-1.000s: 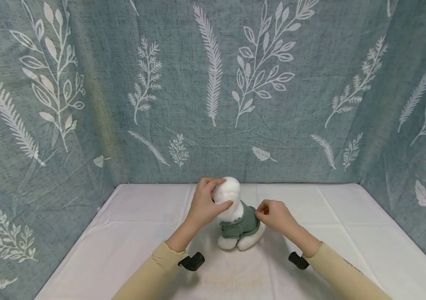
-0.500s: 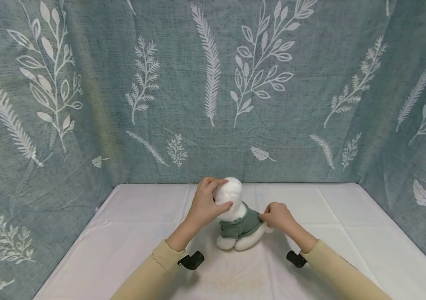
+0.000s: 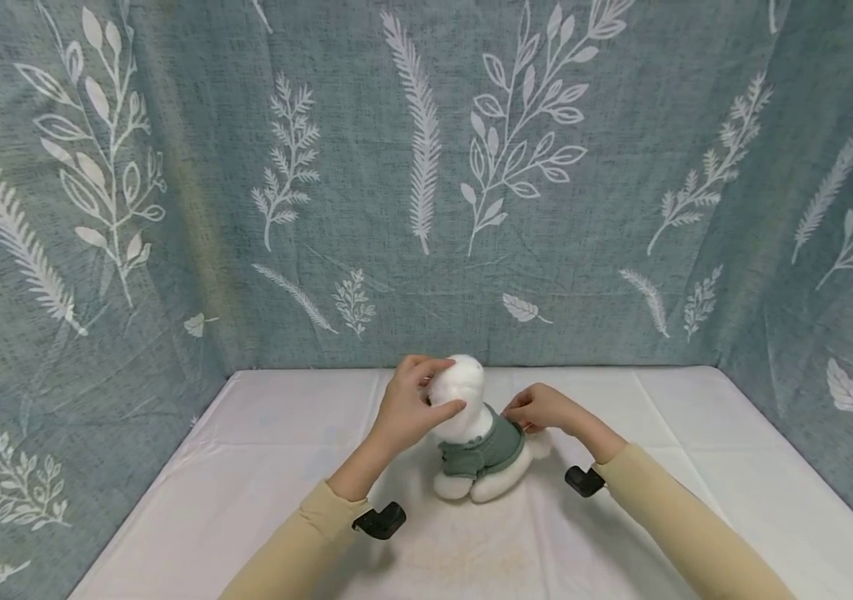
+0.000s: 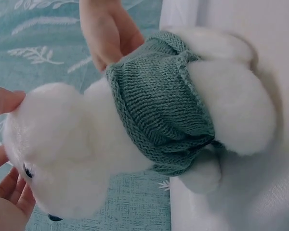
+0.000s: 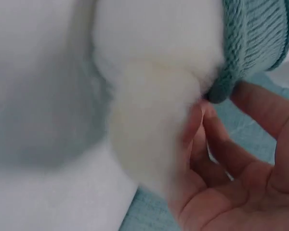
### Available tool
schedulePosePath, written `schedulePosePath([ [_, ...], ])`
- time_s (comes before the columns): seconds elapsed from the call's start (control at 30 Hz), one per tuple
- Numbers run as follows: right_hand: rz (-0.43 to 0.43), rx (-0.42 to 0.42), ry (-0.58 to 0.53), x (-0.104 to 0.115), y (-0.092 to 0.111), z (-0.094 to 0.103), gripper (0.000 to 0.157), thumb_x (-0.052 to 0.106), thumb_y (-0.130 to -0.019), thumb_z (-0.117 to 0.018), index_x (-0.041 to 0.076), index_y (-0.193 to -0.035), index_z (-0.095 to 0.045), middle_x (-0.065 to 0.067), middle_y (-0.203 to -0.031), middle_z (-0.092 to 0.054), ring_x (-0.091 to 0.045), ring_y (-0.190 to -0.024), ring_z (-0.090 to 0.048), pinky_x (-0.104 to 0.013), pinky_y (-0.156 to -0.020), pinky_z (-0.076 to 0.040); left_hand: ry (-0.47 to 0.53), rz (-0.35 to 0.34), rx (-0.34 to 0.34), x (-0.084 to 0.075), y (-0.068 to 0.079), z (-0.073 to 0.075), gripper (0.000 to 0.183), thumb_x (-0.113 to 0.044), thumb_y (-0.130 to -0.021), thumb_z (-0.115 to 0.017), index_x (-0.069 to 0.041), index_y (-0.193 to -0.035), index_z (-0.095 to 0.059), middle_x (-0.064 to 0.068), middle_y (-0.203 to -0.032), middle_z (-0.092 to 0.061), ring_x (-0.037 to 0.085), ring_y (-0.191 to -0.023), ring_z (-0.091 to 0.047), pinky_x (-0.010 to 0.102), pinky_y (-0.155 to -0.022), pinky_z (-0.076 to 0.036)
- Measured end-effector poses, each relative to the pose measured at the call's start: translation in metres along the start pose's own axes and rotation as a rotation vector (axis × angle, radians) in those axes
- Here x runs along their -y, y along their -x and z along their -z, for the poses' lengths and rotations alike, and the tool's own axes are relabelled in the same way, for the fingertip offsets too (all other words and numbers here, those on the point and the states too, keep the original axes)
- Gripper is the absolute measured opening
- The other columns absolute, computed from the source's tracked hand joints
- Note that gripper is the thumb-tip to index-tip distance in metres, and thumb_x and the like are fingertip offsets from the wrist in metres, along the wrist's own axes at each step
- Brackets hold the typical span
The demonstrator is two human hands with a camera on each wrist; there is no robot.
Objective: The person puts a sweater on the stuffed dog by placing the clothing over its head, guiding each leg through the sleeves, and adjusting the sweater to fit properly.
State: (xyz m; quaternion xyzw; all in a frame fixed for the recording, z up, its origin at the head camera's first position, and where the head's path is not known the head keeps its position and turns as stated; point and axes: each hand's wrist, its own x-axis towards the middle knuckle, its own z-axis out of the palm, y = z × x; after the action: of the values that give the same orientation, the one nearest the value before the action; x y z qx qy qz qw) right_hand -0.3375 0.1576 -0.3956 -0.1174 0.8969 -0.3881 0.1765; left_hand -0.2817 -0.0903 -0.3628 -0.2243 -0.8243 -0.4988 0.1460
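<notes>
A white plush animal [image 3: 464, 387] sits on the table in a green knitted sweater [image 3: 482, 450]. My left hand [image 3: 407, 408] holds its head between thumb and fingers. In the left wrist view the dark eye [image 4: 28, 172] shows near those fingers. My right hand [image 3: 549, 408] is at the sweater's rear, on the far side of the toy's back. Seen from the right wrist, the thumb and fingers of the right hand [image 5: 231, 178] pinch the hem [image 5: 221, 89], beside a fluffy white stub [image 5: 149, 120]. The toy's far side is hidden in the head view.
White cloth covers the table [image 3: 283, 467]. A blue-green curtain [image 3: 366, 208] with white leaf prints hangs behind it and at both sides. Each wrist carries a black camera, one near the left cuff [image 3: 381, 521], one near the right [image 3: 584, 481].
My right hand first drew the sweater's rear hem to the right, then moved up to the far side of the back. The white stub now shows below it. My left hand stays on the head.
</notes>
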Motion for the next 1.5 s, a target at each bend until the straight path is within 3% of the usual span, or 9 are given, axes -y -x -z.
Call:
schedulePosePath([
  [0.33, 0.022, 0.132, -0.036, 0.003, -0.017, 0.0, 0.028, 0.013, -0.094, -0.055, -0.003, -0.113, -0.066, -0.011, -0.105, -0.069, -0.01, -0.079, -0.064, -0.028, -0.073, -0.055, -0.031, -0.019, -0.01, -0.002, 0.001, -0.001, 0.047, -0.019, -0.077, -0.079, -0.012, -0.122, -0.063, 0.009, -0.115, -0.052, 0.025, -0.104, -0.054, 0.045, -0.091, -0.05],
  [0.47, -0.045, 0.041, -0.058, -0.002, -0.021, -0.011, 0.025, 0.011, -0.093, -0.057, -0.005, -0.109, -0.068, -0.005, -0.086, -0.068, -0.006, -0.064, -0.057, -0.023, -0.061, -0.051, -0.032, -0.021, -0.019, -0.001, 0.001, -0.001, 0.047, -0.018, -0.076, -0.08, -0.012, -0.12, -0.064, 0.008, -0.114, -0.052, 0.024, -0.103, -0.054, 0.045, -0.091, -0.05],
  [0.67, -0.248, -0.144, -0.015, -0.002, -0.022, -0.027, 0.022, 0.016, -0.089, -0.063, -0.002, -0.097, -0.072, 0.002, -0.057, -0.045, -0.008, -0.046, -0.034, -0.021, -0.046, -0.033, -0.042, -0.057, -0.02, -0.002, 0.001, -0.002, 0.047, -0.016, -0.077, -0.08, -0.01, -0.12, -0.063, 0.009, -0.112, -0.052, 0.025, -0.1, -0.054, 0.044, -0.091, -0.051],
  [0.77, -0.203, -0.111, 0.004, -0.001, -0.021, -0.025, 0.022, 0.016, -0.09, -0.061, -0.002, -0.099, -0.072, 0.001, -0.064, -0.055, -0.007, -0.051, -0.041, -0.021, -0.049, -0.037, -0.037, -0.054, -0.023, -0.003, 0.001, -0.002, 0.046, -0.016, -0.077, -0.079, -0.01, -0.119, -0.064, 0.01, -0.112, -0.052, 0.025, -0.1, -0.054, 0.045, -0.09, -0.051],
  [0.87, -0.094, -0.005, 0.006, -0.003, -0.022, -0.019, 0.025, 0.017, -0.094, -0.057, -0.001, -0.106, -0.07, -0.003, -0.084, -0.067, -0.007, -0.065, -0.054, -0.022, -0.059, -0.046, -0.03, -0.043, -0.021, -0.003, 0.002, -0.001, 0.045, -0.016, -0.077, -0.079, -0.009, -0.119, -0.064, 0.01, -0.113, -0.052, 0.025, -0.102, -0.054, 0.045, -0.091, -0.051],
  [1.07, 0.116, 0.132, -0.05, -0.005, -0.028, -0.012, 0.027, 0.012, -0.096, -0.051, -0.001, -0.113, -0.066, -0.011, -0.102, -0.069, -0.011, -0.078, -0.061, -0.027, -0.07, -0.05, -0.024, -0.034, -0.027, -0.004, 0.002, -0.001, 0.046, -0.017, -0.077, -0.079, -0.01, -0.119, -0.064, 0.009, -0.113, -0.052, 0.025, -0.102, -0.054, 0.043, -0.091, -0.051],
  [1.13, 0.111, 0.101, -0.042, -0.005, -0.031, -0.014, 0.026, 0.009, -0.094, -0.051, -0.002, -0.111, -0.067, -0.011, -0.102, -0.069, -0.01, -0.076, -0.06, -0.025, -0.067, -0.049, -0.017, -0.038, -0.03, -0.004, 0.002, -0.002, 0.046, -0.016, -0.076, -0.079, -0.01, -0.119, -0.064, 0.009, -0.113, -0.052, 0.025, -0.103, -0.054, 0.043, -0.091, -0.051],
  [1.37, -0.099, -0.091, 0.007, -0.004, -0.03, -0.03, 0.025, 0.002, -0.089, -0.052, -0.005, -0.107, -0.069, -0.016, -0.106, -0.068, -0.014, -0.074, -0.058, -0.024, -0.061, -0.047, -0.007, -0.035, -0.022, -0.003, 0.003, -0.003, 0.045, -0.016, -0.077, -0.079, -0.01, -0.119, -0.064, 0.008, -0.113, -0.052, 0.024, -0.102, -0.054, 0.045, -0.091, -0.051],
  [1.5, -0.049, -0.177, 0.083, 0.01, -0.022, -0.026, 0.02, 0.013, -0.09, -0.06, -0.001, -0.1, -0.071, -0.013, -0.095, -0.07, -0.019, -0.078, -0.063, -0.027, -0.064, -0.051, 0.016, -0.049, -0.015, 0.002, -0.002, 0.004, 0.039, -0.023, -0.083, -0.074, -0.011, -0.12, -0.064, 0.009, -0.113, -0.054, 0.024, -0.1, -0.056, 0.044, -0.09, -0.051],
])
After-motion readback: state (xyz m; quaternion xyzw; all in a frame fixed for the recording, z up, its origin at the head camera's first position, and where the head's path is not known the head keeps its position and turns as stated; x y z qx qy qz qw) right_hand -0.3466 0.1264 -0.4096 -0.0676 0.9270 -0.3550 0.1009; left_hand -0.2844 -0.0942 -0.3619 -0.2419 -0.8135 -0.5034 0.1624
